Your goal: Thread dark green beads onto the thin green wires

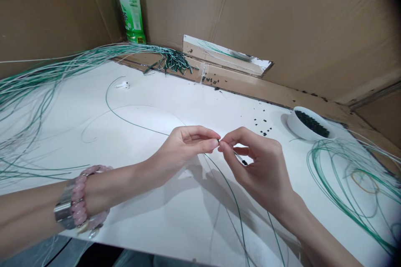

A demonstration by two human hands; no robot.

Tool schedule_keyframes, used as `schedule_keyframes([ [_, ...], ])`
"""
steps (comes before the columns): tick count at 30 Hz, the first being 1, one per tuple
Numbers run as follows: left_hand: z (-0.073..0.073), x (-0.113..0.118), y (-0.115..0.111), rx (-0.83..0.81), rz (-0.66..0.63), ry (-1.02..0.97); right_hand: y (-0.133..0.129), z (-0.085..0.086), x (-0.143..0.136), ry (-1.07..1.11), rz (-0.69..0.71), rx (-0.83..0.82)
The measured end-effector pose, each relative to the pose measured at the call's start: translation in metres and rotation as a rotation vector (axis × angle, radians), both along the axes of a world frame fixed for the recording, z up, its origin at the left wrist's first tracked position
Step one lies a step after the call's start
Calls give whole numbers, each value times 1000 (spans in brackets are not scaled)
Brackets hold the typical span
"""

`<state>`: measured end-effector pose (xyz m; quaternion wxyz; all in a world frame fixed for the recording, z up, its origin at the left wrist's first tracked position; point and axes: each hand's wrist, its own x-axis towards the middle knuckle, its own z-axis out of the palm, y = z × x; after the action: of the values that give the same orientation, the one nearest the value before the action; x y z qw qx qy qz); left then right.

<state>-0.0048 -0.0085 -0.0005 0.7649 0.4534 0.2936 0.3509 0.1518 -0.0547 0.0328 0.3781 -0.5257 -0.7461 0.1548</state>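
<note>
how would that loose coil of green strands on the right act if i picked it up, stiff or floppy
The coil of green strands would probably be springy rather than limp, since it holds wide, smooth curves. It looks light for its spread, being thin strands with open gaps. It may tangle, as the loops overlap loosely.

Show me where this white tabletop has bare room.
Beyond the left hand, between the wireless earbud and scattered black pieces; also a slimmer gap between right hand and coiled green wires. Crowded: left, under loose wires; right, around the white bowl and coil.
</note>
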Motion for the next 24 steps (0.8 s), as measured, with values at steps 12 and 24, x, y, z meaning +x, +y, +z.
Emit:
schedule_keyframes([
  [12, 6, -2, 5, 255, 23, 69, 7, 0, 5, 440, 4, -299],
  [24, 8, -1, 8, 303, 51, 166, 12, -4, 8, 580, 63, -429],
])
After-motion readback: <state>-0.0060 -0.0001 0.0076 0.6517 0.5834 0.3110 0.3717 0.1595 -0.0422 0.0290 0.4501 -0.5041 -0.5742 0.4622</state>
